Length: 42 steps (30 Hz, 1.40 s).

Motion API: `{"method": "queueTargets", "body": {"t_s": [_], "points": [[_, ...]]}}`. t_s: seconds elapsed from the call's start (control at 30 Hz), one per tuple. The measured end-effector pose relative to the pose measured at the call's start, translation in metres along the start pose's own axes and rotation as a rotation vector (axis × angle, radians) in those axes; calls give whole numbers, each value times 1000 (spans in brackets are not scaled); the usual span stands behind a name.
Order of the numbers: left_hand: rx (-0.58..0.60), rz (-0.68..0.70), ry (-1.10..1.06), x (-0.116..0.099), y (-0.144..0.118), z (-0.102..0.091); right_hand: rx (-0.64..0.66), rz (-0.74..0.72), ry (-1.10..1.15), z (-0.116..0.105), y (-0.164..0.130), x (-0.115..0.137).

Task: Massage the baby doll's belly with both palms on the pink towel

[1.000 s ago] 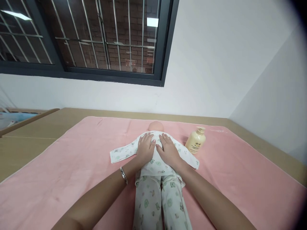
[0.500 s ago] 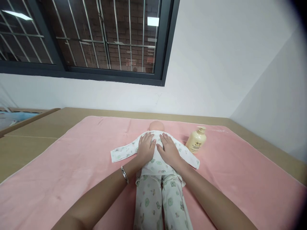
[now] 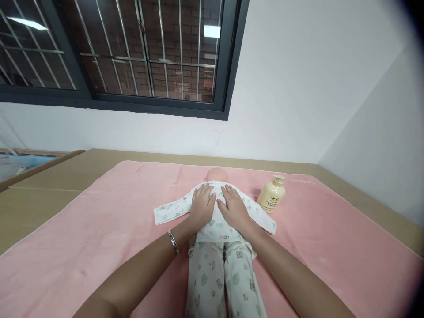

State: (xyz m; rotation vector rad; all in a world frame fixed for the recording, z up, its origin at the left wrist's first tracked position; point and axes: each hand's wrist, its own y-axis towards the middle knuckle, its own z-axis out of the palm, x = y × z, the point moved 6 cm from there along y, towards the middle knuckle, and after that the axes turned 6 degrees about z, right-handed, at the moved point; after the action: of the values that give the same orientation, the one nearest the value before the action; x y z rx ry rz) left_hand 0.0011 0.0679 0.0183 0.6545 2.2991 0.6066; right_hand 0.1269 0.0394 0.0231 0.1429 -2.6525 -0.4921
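Observation:
A baby doll [image 3: 217,174] lies on a pink sheet, its bald head at the far end and its legs toward me. It wears a white printed top [image 3: 217,232] and matching white trousers [image 3: 205,278], with both sleeves stretched out sideways. My left hand [image 3: 202,205] rests flat on the left side of the doll's upper body, fingers extended. On the right side my right hand [image 3: 234,210] lies flat in the same way, its thumb pointing toward the left hand. Neither hand grips anything. A silver bracelet [image 3: 173,241] circles my left wrist.
A cream-yellow pump bottle [image 3: 271,194] stands on the pink sheet [image 3: 99,234], just beyond the doll's right-hand sleeve. Tan surface [image 3: 43,185] borders the sheet. Behind are a white wall [image 3: 281,88] and a dark-framed window [image 3: 159,102] with metal bars.
Both hands stay flat on the doll in the same places. The whole view has shifted very slightly; the doll and bottle have not moved on the sheet.

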Motion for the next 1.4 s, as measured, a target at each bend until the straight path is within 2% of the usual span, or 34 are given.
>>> {"method": "queueTargets", "body": {"t_s": [1.17,1.4], "points": [[4,1,-11,-3,0,-2,-14,-13,0,0,0,0],[-5,10,-2,-1,0,0,-17,14,-60,-4,-2,4]]}}
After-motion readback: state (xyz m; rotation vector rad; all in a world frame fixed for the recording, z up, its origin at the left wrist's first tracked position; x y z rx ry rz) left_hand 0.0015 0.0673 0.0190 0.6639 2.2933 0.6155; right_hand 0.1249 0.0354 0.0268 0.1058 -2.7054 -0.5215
